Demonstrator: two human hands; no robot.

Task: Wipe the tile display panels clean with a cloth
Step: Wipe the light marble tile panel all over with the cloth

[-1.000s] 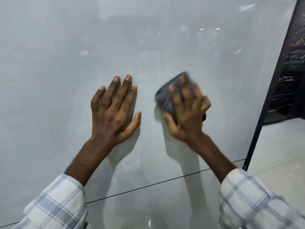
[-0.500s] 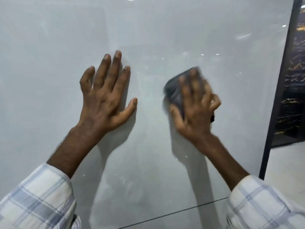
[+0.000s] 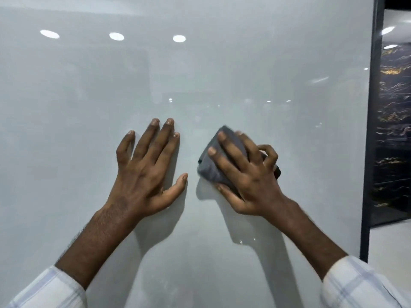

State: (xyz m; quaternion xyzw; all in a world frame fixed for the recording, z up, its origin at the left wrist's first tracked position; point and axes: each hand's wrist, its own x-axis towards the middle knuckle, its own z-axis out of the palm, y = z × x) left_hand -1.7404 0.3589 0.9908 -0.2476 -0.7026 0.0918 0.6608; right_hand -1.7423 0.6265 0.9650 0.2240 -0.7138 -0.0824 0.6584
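The left hand (image 3: 144, 174) lay flat on the pale glossy tile panel (image 3: 200, 74), fingers straight and spread, grip holding nothing. Just right of the left hand, the right hand (image 3: 246, 181) pressed a folded grey cloth (image 3: 211, 167) to the panel, outer fingers and thumb curled round the cloth's edges.

Both sleeves (image 3: 44, 290) are white with pale blue checks.
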